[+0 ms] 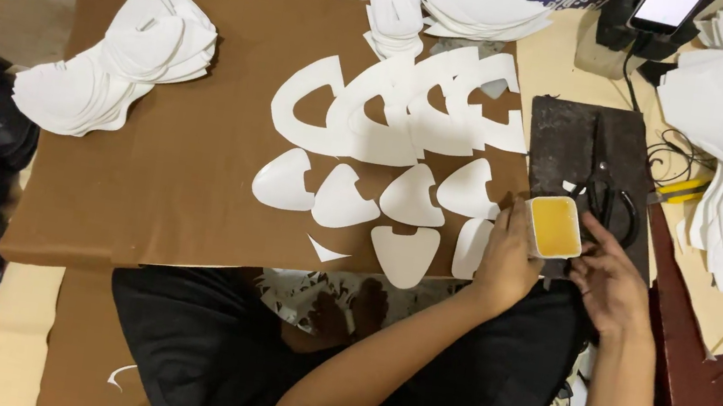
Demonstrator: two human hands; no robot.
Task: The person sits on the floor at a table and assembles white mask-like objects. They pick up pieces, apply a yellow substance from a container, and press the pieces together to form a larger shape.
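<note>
Hands are meeting at the right edge of the brown board [174, 196], around a small white tub [555, 227]. The tub is squarish with rounded corners and a thin white rim, and it is showing a flat fill of amber-yellow paste that is reaching nearly to the top. It is sitting where the board's right edge is meeting a dark slab [569, 138], partly over both.

The left hand [506, 264] is curling against the tub's left wall, fingers bent and touching it, so it is gripping or steadying the tub from that side. The right hand [611, 283] is lying just beside the tub's right wall with its fingers half bent toward it; whether it is actually holding anything I cannot tell.

Black scissors [608, 195] are lying on the dark slab just behind the right hand. White cut pieces [410, 196], rounded triangles, are lying in rows across the middle of the board, with horseshoe-shaped white cutouts [393, 113] overlapping behind them toward the far edge. A fanned stack of white pieces [117, 65] is sitting at the board's far left corner.
</note>
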